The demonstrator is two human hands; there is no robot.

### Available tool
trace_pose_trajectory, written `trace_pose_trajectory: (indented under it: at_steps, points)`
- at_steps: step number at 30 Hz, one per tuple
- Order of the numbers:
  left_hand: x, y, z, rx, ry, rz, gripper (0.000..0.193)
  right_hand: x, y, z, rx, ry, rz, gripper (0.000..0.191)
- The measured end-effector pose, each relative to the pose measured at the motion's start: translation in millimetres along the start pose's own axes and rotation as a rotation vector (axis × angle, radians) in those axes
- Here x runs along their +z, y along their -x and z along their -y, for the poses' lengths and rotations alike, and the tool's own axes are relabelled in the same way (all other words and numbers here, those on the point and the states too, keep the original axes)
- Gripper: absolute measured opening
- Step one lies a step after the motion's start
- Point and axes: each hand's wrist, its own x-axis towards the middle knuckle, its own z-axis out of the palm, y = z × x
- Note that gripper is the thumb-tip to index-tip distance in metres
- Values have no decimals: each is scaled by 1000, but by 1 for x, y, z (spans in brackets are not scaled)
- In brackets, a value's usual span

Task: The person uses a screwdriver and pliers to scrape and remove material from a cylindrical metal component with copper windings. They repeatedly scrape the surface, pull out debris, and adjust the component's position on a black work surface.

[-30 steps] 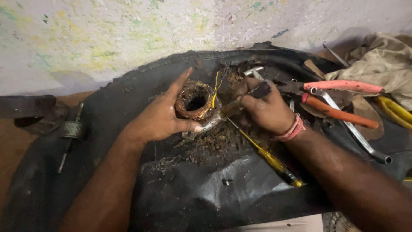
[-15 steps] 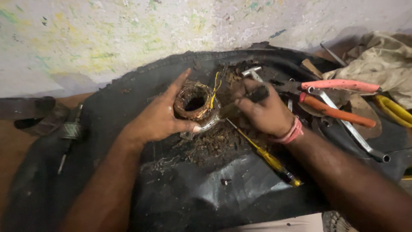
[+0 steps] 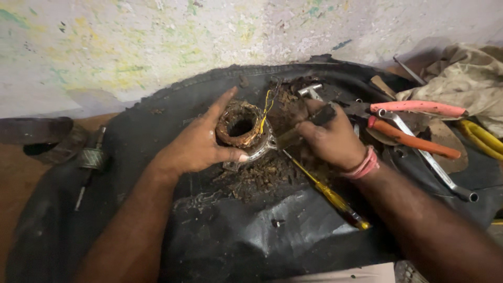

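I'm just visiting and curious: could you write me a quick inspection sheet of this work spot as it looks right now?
Surface: black rubber sheet on the floor, strewn with brown crumbs.
Job's things: rusty motor stator, a ring of copper windings with a yellow wire sticking up.
Clutter: yellow-handled screwdriver, pliers with pink and orange handles, metal wrench, beige rag.
Grippers: left hand steadies the stator; right hand grips a dark tool against it.
Cables: yellow cable at right.
Surroundings: paint-stained pale wall.
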Motion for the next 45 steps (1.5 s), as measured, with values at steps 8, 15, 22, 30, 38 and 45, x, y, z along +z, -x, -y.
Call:
trace_pose_trajectory:
  at_steps: [8, 15, 22, 30, 38, 45]
  points:
    - [2, 0, -1, -61, 81, 8, 124, 11, 3, -1, 122, -30, -119, 3]
    - [1, 0, 1, -77, 124, 20, 125, 12, 4, -10, 2, -26, -169, 3]
    - [2, 0, 4, -18, 51, 14, 123, 10, 5, -13, -190, 16, -194, 11]
    - [3, -3, 3, 13, 158, 26, 124, 11, 1, -8, -127, 5, -146, 5]
    - [0, 0, 0, -34, 109, -3, 124, 9, 2, -8, -68, 44, -135, 6]
    - [2, 1, 0, 24, 41, -23, 122, 7, 2, -11, 69, -51, -119, 4]
